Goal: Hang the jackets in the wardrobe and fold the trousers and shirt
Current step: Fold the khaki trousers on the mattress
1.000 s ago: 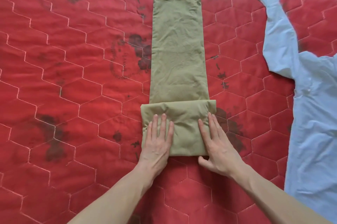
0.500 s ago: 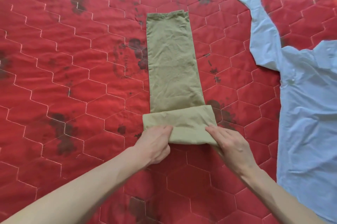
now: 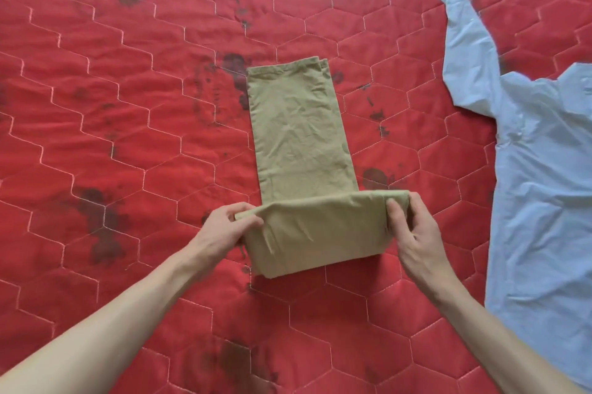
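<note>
- Olive trousers (image 3: 301, 137) lying mid-quilt, well apart from the pale blue shirt (image 3: 538, 188) spread out to their right; near end doubled into a thick fold, the legs stretching away flat.
- Left hand (image 3: 224, 230) pinching the fold's left corner; right hand (image 3: 413, 233) clamped on its right corner, thumb on top.
- Probably light, limp cotton — creasing easily, no spring, likely to sag in the middle if lifted by one corner only.
- Best gripped at both corners of the fold at once, rolled forward along the red quilt (image 3: 128, 137) — little risk of slipping.
</note>
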`<action>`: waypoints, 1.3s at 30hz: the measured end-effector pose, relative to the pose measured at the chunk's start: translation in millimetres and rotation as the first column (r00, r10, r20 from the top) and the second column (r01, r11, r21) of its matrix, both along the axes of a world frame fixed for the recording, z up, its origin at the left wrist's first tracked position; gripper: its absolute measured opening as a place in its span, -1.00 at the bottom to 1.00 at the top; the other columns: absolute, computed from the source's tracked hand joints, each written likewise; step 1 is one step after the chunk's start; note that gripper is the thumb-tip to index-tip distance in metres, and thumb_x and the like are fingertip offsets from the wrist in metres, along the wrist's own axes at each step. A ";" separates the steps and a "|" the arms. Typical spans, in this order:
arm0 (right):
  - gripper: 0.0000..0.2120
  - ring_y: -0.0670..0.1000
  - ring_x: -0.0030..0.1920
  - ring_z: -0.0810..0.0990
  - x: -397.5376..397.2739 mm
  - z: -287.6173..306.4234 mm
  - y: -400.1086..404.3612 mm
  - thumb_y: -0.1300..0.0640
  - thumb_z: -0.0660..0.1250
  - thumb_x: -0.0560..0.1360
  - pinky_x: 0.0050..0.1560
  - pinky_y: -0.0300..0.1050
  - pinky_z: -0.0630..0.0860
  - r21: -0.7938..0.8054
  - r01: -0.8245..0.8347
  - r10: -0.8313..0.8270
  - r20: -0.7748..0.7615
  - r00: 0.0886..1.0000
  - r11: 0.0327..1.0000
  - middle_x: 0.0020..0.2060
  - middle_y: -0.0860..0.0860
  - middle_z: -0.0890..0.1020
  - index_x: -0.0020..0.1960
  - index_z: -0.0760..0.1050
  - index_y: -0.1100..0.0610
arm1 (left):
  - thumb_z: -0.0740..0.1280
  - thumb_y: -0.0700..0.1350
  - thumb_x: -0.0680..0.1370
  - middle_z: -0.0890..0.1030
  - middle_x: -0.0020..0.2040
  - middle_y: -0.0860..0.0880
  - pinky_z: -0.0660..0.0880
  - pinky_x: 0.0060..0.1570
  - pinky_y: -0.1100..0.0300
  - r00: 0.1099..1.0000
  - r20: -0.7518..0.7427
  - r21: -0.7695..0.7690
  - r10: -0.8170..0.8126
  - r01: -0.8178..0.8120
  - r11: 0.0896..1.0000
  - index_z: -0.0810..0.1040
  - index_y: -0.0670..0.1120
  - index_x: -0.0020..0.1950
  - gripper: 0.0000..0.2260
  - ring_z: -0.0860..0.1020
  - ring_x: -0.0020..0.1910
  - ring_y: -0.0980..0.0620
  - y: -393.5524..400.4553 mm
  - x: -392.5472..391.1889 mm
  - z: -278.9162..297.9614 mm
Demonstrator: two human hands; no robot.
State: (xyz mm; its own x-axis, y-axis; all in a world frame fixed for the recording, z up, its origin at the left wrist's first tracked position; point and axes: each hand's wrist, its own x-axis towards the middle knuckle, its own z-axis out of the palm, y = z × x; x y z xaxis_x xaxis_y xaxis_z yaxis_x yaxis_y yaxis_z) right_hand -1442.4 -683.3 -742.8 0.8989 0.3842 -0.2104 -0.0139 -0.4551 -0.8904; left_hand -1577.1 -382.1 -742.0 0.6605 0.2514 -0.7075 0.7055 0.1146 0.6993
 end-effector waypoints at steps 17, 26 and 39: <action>-0.71 -0.02 -0.34 0.43 58.1 -70.7 84.6 0.00 0.04 0.77 -0.23 0.07 0.28 -0.285 0.250 -0.234 0.088 0.968 0.925 -0.38 -0.04 0.43 -0.06 0.33 0.09 | 0.17 0.05 0.74 0.53 -0.33 0.07 0.35 -0.26 -0.04 0.940 0.161 0.560 0.301 -0.338 0.757 0.35 -0.06 0.02 -0.79 0.51 -0.35 0.11 -37.9 36.0 -71.4; -0.75 0.23 0.19 0.49 54.8 -110.5 91.9 0.11 0.20 0.70 0.18 0.13 0.37 -0.477 0.397 -0.202 0.408 0.890 0.784 0.18 0.16 0.57 0.30 0.51 0.20 | 0.05 0.11 0.72 0.51 -0.41 -0.01 0.34 -0.34 -0.01 0.990 0.076 0.751 0.123 -0.138 0.646 0.21 0.01 -0.01 -0.79 0.55 -0.40 -0.18 -33.8 45.0 -100.4; -0.40 0.18 0.67 0.11 33.4 -100.7 40.0 -0.16 0.14 0.68 0.60 0.30 0.16 -0.612 -0.294 0.620 0.426 0.660 0.734 0.66 0.13 0.19 0.64 0.29 0.11 | 0.30 0.30 0.51 0.39 0.47 -0.17 0.28 0.46 -0.14 0.695 -0.098 0.926 -0.713 0.326 0.191 0.37 -0.14 0.58 -0.24 0.40 0.45 -0.22 -54.9 18.9 -90.5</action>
State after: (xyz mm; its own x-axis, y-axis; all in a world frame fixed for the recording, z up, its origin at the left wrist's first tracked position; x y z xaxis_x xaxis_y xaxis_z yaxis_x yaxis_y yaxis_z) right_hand -1409.1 -643.3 -843.5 0.6253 0.7804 0.0072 0.7406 -0.5904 -0.3209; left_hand -1558.2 -436.9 -832.5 0.9944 0.0550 -0.0903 0.0792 -0.9531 0.2920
